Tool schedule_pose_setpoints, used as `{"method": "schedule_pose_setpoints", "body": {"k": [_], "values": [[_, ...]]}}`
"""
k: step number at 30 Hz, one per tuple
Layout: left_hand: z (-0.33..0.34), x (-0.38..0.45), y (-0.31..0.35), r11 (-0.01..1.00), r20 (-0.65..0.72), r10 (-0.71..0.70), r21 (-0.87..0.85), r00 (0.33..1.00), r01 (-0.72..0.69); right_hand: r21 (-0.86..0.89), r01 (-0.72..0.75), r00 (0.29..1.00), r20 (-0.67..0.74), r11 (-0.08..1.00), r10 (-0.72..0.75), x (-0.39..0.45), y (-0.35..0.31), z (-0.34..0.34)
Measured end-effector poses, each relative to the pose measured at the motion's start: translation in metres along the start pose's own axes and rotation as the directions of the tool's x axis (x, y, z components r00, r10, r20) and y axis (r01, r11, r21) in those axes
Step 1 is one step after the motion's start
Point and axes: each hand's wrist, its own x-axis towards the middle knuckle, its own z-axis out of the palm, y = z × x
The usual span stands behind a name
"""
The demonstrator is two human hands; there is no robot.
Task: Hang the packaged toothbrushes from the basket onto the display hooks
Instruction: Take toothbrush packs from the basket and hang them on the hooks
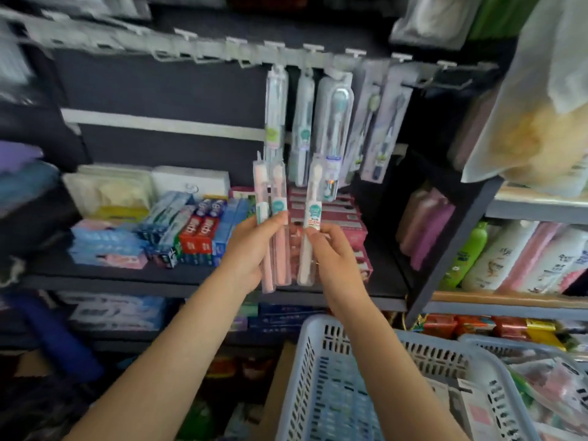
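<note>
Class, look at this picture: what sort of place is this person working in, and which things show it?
Most likely a small shop's toiletries aisle. Packaged toothbrushes hang from display hooks, boxed toothpaste is stacked on the shelf, and bottles fill the next rack.

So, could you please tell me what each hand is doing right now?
Left hand: holds two pink packaged toothbrushes.
Right hand: pinches one white packaged toothbrush.

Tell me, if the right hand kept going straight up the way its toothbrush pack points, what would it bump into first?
Probably the hanging toothbrush packs on the hook rail. The right hand holds a white toothbrush pack whose tip sits just below them, though depth is unclear in this one view.
</note>
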Motion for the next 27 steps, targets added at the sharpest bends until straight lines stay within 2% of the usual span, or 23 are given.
{"method": "schedule_pose_setpoints", "body": {"k": [4,11,17,27], "values": [[-0.021,0.01,0.039,0.999,-0.031,0.039,-0.017,0.999,-0.04,0.091,0.055,0.998,-0.006,0.994,-0.055,0.011,-0.014,0.034],[-0.037,0.024,0.075,0.988,0.005,0.152,-0.007,0.988,-0.152,0.02,0.131,0.988,-0.087,0.991,-0.129,0.036,-0.039,0.062],[-0.036,0.034,0.087,0.983,0.102,0.18,-0.041,0.978,-0.176,0.014,0.15,0.971,-0.19,0.989,-0.145,0.063,-0.07,0.067],[-0.028,0.058,0.09,0.983,0.148,0.18,-0.076,0.972,-0.17,-0.027,0.141,0.962,-0.233,0.99,-0.143,0.079,-0.072,0.068]]}}
